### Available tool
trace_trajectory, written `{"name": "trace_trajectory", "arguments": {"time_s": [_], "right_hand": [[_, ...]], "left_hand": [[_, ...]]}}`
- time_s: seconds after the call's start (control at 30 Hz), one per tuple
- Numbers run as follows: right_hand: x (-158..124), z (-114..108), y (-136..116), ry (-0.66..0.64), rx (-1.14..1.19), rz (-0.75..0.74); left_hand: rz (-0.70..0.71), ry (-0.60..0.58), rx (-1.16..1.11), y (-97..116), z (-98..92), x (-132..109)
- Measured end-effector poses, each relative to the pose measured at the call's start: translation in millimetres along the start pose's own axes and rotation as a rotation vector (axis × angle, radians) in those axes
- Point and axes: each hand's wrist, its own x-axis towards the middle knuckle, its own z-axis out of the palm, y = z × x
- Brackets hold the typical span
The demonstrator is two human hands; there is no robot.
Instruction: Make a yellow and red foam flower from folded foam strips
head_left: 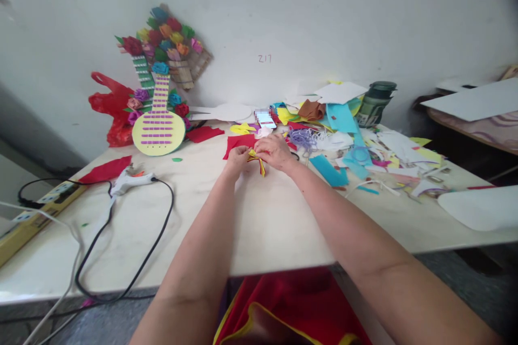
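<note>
Both hands meet over the middle of the table around a small yellow and red paper piece, whose narrow strips hang down below the fingers. My left hand pinches its left side. On the other side, the fingers of my right hand are closed on the yellow upper part. Just behind the hands lies a red paper sheet, partly covered by them. A yellow paper scrap and a lit phone rest farther back. Fingertips hide part of the held piece.
At left are a white glue gun with a looping black cord, a yellow power strip and a lute-shaped craft with paper flowers. Purple string, blue paper, scraps and a green bottle crowd the right.
</note>
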Motion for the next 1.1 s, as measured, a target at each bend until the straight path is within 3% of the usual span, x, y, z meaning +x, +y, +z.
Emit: {"name": "trace_trajectory", "arguments": {"time_s": [0.17,0.37,0.6,0.93,1.1], "right_hand": [[-0.8,4.9,-1.5,0.063,-0.039,0.138],[-2.0,7.4,-5.6,0.136,-0.058,0.27],[-3.7,5.3,-7.4,0.151,-0.007,0.431],[-1.8,12.0,-6.0,0.138,0.271,0.575],[-1.6,13.4,-8.2,0.158,0.279,0.55]], "left_hand": [[0.011,0.004,-0.026,2.1,1.3,-0.5],[-0.045,0.015,-0.207,7.1,2.8,-1.0],[-0.013,-0.136,-0.154,13.5,2.8,-10.5],[0.028,-0.111,-0.179,11.9,1.6,-7.8],[-0.007,-0.113,-0.21,10.5,1.0,-7.1]]}}
